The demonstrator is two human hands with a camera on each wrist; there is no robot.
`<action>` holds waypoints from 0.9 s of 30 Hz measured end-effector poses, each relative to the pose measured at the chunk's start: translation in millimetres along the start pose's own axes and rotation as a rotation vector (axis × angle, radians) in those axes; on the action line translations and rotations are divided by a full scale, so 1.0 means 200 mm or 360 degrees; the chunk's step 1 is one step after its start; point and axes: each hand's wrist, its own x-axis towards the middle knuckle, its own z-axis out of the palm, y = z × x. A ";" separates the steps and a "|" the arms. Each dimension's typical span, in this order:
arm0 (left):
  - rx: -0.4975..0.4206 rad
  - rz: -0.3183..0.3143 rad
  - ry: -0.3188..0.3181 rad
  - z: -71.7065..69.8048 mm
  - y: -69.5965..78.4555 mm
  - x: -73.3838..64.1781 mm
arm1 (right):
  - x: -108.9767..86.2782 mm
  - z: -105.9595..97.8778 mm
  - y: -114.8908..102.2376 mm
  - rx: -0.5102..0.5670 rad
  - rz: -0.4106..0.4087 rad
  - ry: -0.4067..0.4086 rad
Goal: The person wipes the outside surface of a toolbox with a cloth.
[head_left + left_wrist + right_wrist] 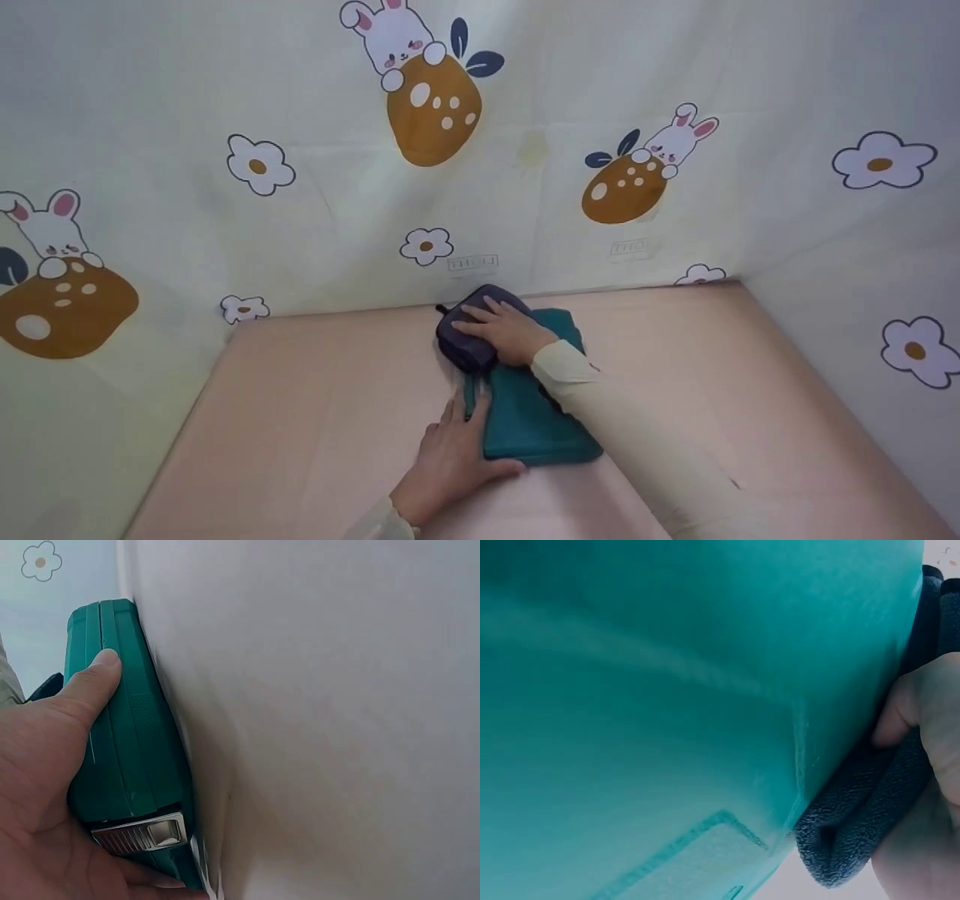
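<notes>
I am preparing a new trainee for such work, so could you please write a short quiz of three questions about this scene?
1. Which hand rests on top of the dark, rounded fabric item?
2. True or false: the thumb of the left hand touches the green, long plastic case.
3. Fill in: the cartoon animals printed on the pale, patterned fabric backdrop are ____.

Key:
1. The right hand.
2. True.
3. White rabbits.
</notes>
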 end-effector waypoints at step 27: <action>0.0016 -0.0044 0.0004 0.00 -0.01 -0.01 | -0.07 -0.03 0.11 0.0154 -0.0053 -0.0046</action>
